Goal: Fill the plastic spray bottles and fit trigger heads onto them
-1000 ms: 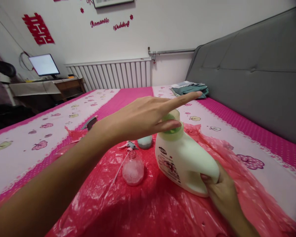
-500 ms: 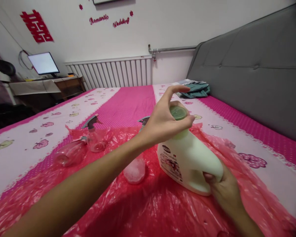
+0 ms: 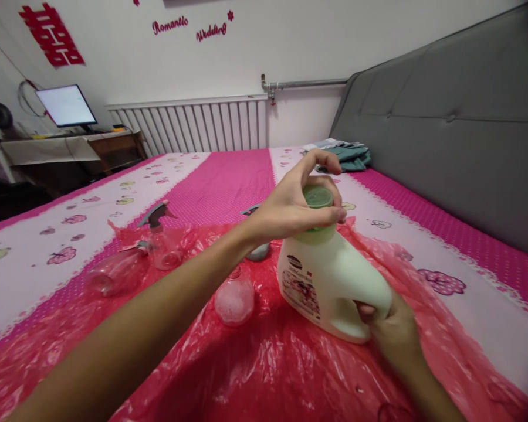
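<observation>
A white detergent jug point(image 3: 330, 281) with a printed label stands on a red plastic sheet point(image 3: 264, 363) spread over the bed. My left hand point(image 3: 297, 202) reaches across from the left and grips the jug's green cap point(image 3: 317, 198), fingers curled round it. My right hand point(image 3: 389, 331) holds the jug's handle at its lower right. A small round clear bottle point(image 3: 234, 300) with foam inside stands just left of the jug, partly behind my left forearm.
Two clear spray bottles point(image 3: 161, 237) with grey triggers rest at the sheet's far left, one lying down point(image 3: 114, 272). Another grey-topped bottle point(image 3: 259, 251) shows behind my wrist. Folded green cloth point(image 3: 349, 157) lies by the grey headboard point(image 3: 457, 129). Radiator and desk with monitor stand beyond.
My left hand went from flat and open above the jug to curled down round the green cap. The right hand has kept its hold on the handle.
</observation>
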Demonstrator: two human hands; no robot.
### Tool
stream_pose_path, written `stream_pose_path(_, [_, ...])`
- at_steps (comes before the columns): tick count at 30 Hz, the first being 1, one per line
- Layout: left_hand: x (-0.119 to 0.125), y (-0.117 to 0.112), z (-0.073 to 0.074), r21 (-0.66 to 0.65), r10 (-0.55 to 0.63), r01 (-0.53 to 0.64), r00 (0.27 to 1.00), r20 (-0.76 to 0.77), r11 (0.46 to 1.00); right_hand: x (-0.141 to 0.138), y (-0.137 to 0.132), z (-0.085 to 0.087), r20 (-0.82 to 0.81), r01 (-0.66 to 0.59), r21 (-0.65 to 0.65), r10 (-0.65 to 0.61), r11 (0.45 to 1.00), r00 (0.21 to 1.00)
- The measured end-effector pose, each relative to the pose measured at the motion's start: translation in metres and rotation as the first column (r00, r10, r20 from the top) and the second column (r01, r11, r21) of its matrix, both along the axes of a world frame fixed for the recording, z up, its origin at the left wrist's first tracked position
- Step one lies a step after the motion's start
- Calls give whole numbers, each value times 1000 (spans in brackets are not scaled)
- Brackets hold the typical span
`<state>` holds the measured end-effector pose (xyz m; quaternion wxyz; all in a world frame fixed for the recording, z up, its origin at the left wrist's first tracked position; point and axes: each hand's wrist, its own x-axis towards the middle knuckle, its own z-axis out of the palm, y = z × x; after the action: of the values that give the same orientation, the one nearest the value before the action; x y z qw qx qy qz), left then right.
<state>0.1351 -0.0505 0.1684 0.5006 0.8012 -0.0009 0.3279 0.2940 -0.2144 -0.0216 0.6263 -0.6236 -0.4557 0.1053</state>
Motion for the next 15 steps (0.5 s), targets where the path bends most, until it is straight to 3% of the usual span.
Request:
stream_pose_path(3, [-1,0,7,8,-6,6,999,-39,1000,0,-1,0,1,7,-9,-7,1000,1000])
stream_pose_path(6, [-20,9,25,61,40,-35,995,-88,998,-1,-4,0,24,82,-41,-81,996,996])
stream_pose_path(8, [-48,20,37,135,177,-166,982,-72,977,-2,-5,-2,46,214,-75,-211,974,976])
stream_pose_path(10, [-86,30,36,198,380,-374,925,7,906,-3,-5,-4,46,335,-94,-332,938,942])
stream_pose_path(12, [-129,36,14,210,560,-559,826,59,802,-4,-2,-5,28,400,-88,-399,912,917])
stream_pose_path(15, [-191,26,-54,314,774,-708,600,-204,632,-5,2,-2,25,463,-50,-463,885,886])
